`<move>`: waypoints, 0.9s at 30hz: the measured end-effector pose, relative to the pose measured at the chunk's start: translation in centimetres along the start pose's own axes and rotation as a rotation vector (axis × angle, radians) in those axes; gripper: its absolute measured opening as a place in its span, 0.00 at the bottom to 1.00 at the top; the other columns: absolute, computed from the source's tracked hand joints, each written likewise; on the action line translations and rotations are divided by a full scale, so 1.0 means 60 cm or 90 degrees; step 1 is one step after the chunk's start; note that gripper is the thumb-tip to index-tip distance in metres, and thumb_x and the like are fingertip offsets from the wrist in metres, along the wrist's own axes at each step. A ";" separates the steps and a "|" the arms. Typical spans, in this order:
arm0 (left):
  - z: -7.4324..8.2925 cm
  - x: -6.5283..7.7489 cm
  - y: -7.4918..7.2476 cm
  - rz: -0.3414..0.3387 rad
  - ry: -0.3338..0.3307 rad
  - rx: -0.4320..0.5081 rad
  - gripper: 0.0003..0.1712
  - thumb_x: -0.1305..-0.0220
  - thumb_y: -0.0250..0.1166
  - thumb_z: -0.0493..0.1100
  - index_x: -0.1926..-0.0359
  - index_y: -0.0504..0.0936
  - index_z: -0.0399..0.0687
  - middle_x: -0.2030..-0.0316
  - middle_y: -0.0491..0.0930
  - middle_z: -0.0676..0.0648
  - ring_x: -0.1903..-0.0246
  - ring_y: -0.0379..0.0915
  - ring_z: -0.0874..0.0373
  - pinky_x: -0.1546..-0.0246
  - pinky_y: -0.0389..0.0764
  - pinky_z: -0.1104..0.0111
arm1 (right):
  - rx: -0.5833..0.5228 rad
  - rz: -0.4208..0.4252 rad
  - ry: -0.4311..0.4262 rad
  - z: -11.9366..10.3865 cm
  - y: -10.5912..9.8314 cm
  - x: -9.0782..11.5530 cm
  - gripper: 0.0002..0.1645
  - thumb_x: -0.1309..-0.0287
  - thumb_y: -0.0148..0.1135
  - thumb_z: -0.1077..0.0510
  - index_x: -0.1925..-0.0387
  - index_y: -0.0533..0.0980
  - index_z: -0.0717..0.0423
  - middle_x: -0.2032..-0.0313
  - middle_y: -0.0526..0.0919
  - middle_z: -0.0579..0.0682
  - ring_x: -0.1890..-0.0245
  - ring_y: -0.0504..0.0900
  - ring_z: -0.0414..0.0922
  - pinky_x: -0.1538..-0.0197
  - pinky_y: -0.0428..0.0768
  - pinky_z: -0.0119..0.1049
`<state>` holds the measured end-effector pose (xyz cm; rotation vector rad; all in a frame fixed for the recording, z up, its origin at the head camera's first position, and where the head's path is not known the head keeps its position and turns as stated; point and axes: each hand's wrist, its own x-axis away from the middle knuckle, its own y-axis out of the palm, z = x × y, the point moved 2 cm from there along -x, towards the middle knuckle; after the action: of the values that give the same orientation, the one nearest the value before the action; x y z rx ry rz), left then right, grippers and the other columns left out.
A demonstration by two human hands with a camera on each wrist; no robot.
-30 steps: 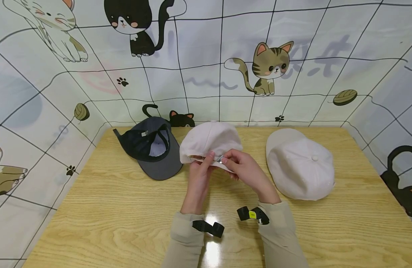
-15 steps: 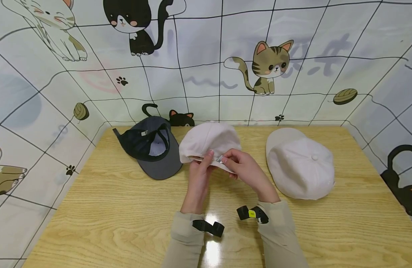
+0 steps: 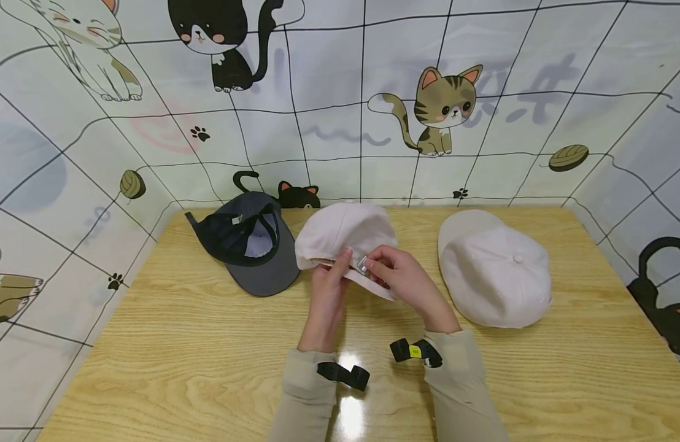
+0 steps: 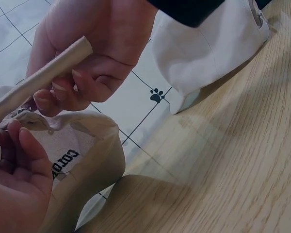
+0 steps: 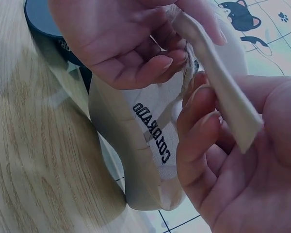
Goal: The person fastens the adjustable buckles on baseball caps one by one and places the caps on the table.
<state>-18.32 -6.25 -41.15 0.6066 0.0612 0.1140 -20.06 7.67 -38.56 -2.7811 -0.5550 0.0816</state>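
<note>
Both hands hold a white baseball cap (image 3: 348, 227) by its back strap, over the middle of the table. My left hand (image 3: 329, 285) grips the cap's edge beside the back opening, thumb on top. With curled fingers and thumb, my right hand (image 3: 403, 273) pinches the strap at its small silver buckle (image 3: 362, 264). The strap's loose end (image 5: 228, 99) sticks out past the right fingers in the right wrist view. Dark lettering (image 5: 157, 136) reading COLORADO shows inside the cap. The left wrist view shows the strap (image 4: 48, 73) crossing in front of the right fingers.
A dark grey cap (image 3: 265, 279) lies upturned to the left, close to the held cap. On the right rests another white cap (image 3: 500, 276), crown toward me. They share a wooden table (image 3: 207, 368), backed by a cat-print wall covering (image 3: 329, 80).
The strap's loose end now hangs further out below the right fingers, and the buckle has tilted upward. Both hands have stayed nearly in place on the cap.
</note>
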 end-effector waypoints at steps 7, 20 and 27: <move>-0.002 -0.001 -0.001 0.004 0.003 -0.009 0.09 0.41 0.60 0.44 0.67 0.71 0.43 0.79 0.68 0.50 0.82 0.64 0.60 0.76 0.69 0.72 | -0.041 -0.025 0.012 -0.003 0.002 0.003 0.12 0.39 0.53 0.52 0.67 0.72 0.57 0.77 0.74 0.56 0.82 0.71 0.47 0.80 0.72 0.38; -0.001 0.003 -0.002 0.021 0.002 -0.107 0.13 0.43 0.62 0.48 0.75 0.70 0.46 0.83 0.66 0.51 0.81 0.63 0.58 0.74 0.68 0.69 | -0.032 -0.015 0.012 -0.002 0.000 0.002 0.10 0.39 0.52 0.53 0.67 0.72 0.56 0.77 0.75 0.55 0.80 0.72 0.53 0.77 0.73 0.42; -0.002 0.002 -0.006 0.014 -0.012 -0.090 0.22 0.43 0.62 0.49 0.84 0.61 0.49 0.90 0.55 0.53 0.88 0.49 0.61 0.82 0.56 0.69 | -0.039 -0.021 0.014 0.000 0.001 0.002 0.10 0.39 0.52 0.53 0.67 0.72 0.57 0.76 0.75 0.56 0.77 0.72 0.62 0.77 0.73 0.42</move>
<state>-18.21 -6.45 -41.48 0.4667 0.0278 0.1322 -19.94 7.68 -38.56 -2.8280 -0.6071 0.0276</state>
